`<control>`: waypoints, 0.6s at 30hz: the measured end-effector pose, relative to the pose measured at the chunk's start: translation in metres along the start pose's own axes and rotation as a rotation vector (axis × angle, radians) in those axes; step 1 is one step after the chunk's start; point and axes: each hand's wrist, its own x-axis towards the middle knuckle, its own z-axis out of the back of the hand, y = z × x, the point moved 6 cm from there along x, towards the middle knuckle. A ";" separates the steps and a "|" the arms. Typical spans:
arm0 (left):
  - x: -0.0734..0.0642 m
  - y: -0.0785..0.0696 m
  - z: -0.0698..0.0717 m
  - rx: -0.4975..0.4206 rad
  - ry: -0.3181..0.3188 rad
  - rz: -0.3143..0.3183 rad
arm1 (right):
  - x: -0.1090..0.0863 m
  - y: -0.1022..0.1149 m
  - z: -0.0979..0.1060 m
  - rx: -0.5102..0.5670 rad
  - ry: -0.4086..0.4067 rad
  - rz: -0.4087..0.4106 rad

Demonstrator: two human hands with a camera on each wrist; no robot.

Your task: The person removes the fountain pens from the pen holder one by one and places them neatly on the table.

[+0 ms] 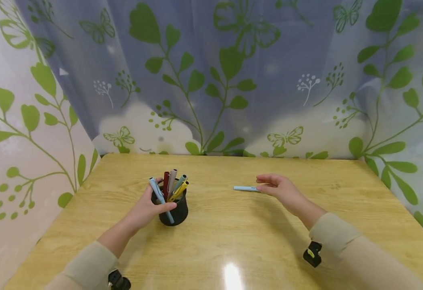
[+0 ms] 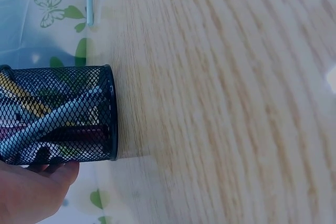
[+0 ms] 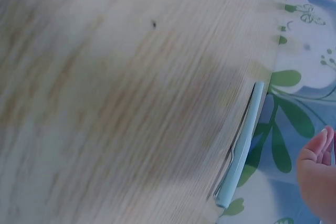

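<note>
My left hand [image 1: 147, 210] grips a black mesh pen holder [image 1: 180, 211], its thumb across the near side. The holder stands upright on the wooden table [image 1: 211, 241]. In it lean several pens: a light blue pen [image 1: 156, 188], a dark red one [image 1: 166, 186], a greyish pink one, a grey-green one and a yellow pen [image 1: 179, 191]. Another light blue pen [image 1: 244, 188] lies flat to the holder's right. Over that pen's right end hovers my right hand [image 1: 280, 189], fingers loosely extended and holding nothing; the right wrist view shows the hand apart from the pen [image 3: 242, 153].
A curtain [image 1: 204, 100] with green leaves and butterflies hangs behind the table's far edge, and similar cloth [image 1: 23, 141] hangs at the left. A bright reflection shows on the near tabletop. Black wrist cameras [image 1: 312, 254] are strapped by both sleeves.
</note>
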 end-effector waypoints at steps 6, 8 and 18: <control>-0.001 -0.001 0.000 0.039 -0.004 0.032 | 0.000 0.003 -0.013 0.058 0.030 0.013; 0.000 -0.002 0.000 0.031 -0.007 0.022 | 0.001 0.006 -0.017 0.064 0.027 0.024; 0.001 -0.001 0.002 0.012 -0.006 0.017 | 0.003 0.026 -0.040 0.161 0.088 0.055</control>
